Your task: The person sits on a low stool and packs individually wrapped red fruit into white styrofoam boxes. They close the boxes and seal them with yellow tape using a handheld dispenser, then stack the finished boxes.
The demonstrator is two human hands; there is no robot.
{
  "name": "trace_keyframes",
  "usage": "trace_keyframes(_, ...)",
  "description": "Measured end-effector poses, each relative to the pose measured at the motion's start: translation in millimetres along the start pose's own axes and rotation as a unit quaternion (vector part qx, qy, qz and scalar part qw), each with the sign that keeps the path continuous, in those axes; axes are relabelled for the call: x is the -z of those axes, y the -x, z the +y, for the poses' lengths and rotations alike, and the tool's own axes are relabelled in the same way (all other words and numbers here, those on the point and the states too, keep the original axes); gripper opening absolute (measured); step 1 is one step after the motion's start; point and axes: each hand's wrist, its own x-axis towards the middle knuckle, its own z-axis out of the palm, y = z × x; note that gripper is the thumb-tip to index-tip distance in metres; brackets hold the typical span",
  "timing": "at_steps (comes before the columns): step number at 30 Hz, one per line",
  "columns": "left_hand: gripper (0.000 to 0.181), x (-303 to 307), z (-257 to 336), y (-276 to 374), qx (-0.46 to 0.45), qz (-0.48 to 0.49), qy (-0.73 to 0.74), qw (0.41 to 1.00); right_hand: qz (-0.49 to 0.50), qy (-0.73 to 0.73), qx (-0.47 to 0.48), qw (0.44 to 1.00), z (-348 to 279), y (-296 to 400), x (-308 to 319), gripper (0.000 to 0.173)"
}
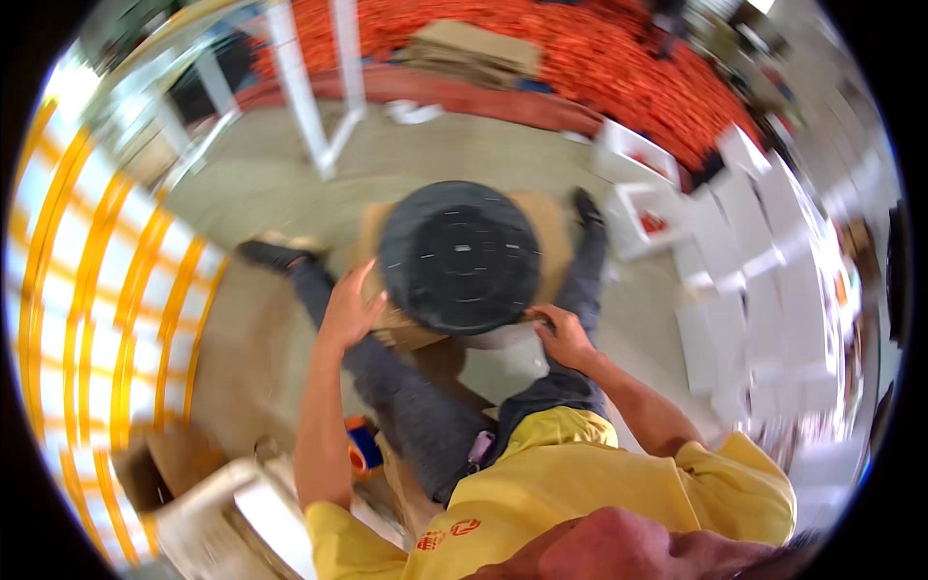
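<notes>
A round black disc (460, 257), like the top of a stool or a turntable, stands between the person's spread legs, over brown cardboard (554, 225). My left hand (351, 308) is at the disc's lower left edge, its fingers apart and nothing held in them; whether it touches the rim cannot be told. At the lower right edge is my right hand (562, 333), with its thumb and forefinger close to the rim; blur hides whether they grip it. Beside the left thigh lies an orange and blue roll (362, 446), probably a tape dispenser or a tape roll.
White foam boxes (754, 290) are stacked at right, two open ones (641, 221) holding red things. White boxes bound with yellow tape (109, 290) stand at left. Ahead lie a large heap of orange-red items (594, 65), flat cardboard (471, 51) and a white frame (301, 87). An open box (210, 515) sits lower left.
</notes>
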Motion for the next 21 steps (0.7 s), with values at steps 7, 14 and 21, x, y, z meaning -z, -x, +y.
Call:
trace_keyframes(7, 0.060, -176.6, 24.2, 9.8, -0.028, -0.032, 0.109, 0.993, 0.129, 0.070, -0.024, 0.989, 25.8, 82.0, 57.9, 0.034)
trace_keyframes(14, 0.058, -189.3, 23.1, 28.9, 0.002, -0.038, 0.071, 0.997, 0.202, 0.216, -0.098, 0.950, 162.2, 133.9, 160.8, 0.047)
trace_keyframes(21, 0.058, -145.0, 49.3, 32.9, 0.069, -0.143, 0.010, 0.987, 0.479, 0.539, -0.136, 0.679, 150.8, 169.1, 417.5, 0.077)
